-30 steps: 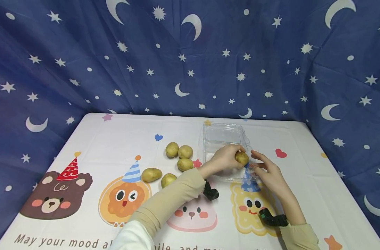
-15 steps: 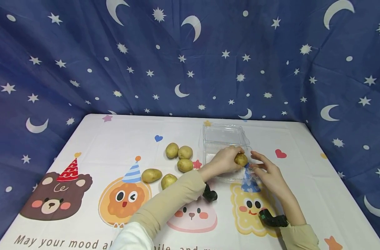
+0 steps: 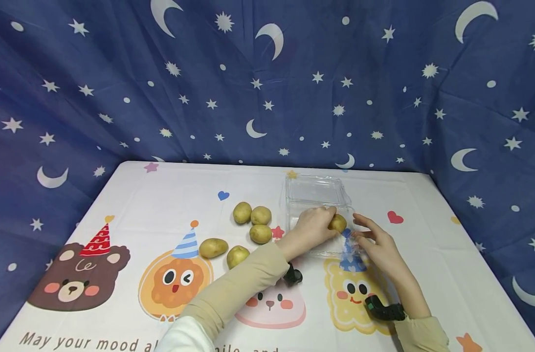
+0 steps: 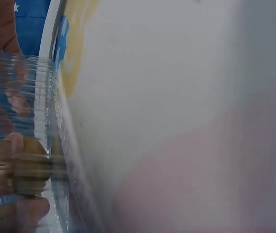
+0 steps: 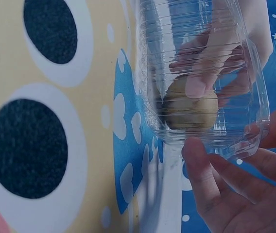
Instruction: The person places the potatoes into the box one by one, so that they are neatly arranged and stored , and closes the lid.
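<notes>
A clear plastic clamshell container (image 3: 300,249) stands opened on the table, its lid (image 3: 316,189) folded back. Inside its base, near the right end, my left hand (image 3: 310,227) grips a yellow potato (image 3: 338,223) between thumb and fingers. Through the ribbed wall, the right wrist view shows this potato (image 5: 191,111) low in the container. My right hand (image 3: 379,244) holds the container's right side, thumb against the wall and index finger at the rim (image 5: 262,114). The left wrist view is blurred, with the potato (image 4: 31,170) showing through plastic.
Left of the container lie several loose potatoes: three grouped together (image 3: 260,215), and two nearer me (image 3: 212,248), (image 3: 237,256). My left sleeve (image 3: 236,278) passes close to the nearest. A blue curtain (image 3: 206,88) with moons and stars hangs behind the white printed tablecloth (image 3: 179,181).
My left hand has shifted slightly left with the potato inside the container. The right hand stays at the container's side, and the loose potatoes have not moved.
</notes>
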### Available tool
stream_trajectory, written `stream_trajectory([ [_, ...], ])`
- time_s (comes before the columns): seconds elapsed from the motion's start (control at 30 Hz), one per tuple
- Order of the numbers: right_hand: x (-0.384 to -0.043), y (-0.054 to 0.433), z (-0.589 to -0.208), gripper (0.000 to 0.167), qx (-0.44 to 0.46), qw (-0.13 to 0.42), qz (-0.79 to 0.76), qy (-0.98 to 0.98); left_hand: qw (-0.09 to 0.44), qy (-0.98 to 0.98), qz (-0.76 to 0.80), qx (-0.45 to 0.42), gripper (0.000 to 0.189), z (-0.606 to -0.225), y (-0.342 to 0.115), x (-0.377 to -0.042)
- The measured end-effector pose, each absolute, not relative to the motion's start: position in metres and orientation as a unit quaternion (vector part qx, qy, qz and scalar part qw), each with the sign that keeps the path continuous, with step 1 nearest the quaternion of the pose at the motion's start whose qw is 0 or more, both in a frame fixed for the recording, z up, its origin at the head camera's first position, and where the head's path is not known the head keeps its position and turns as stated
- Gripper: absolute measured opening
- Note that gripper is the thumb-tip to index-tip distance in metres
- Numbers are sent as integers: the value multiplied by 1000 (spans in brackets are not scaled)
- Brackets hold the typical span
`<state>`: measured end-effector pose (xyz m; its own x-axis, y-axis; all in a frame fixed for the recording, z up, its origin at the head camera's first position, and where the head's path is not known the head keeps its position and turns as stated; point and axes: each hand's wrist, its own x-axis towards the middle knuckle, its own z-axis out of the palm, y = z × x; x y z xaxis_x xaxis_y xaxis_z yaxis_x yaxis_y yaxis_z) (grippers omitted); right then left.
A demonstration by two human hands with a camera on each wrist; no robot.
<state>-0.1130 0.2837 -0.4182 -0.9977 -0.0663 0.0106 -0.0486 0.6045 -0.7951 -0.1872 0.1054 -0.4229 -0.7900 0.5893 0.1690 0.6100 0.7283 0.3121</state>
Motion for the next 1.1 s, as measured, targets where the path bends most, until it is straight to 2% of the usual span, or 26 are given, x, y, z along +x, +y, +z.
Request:
stream_trajectory([
  [0.53,-113,283,-417,53,-28,11,-445,895,7,-926,-210,-313,42,-427,106,-189],
  [1.1,-114,284,-419,53,-33,11,-445,895,20,-929,-206,-306,41,-422,96,-182],
])
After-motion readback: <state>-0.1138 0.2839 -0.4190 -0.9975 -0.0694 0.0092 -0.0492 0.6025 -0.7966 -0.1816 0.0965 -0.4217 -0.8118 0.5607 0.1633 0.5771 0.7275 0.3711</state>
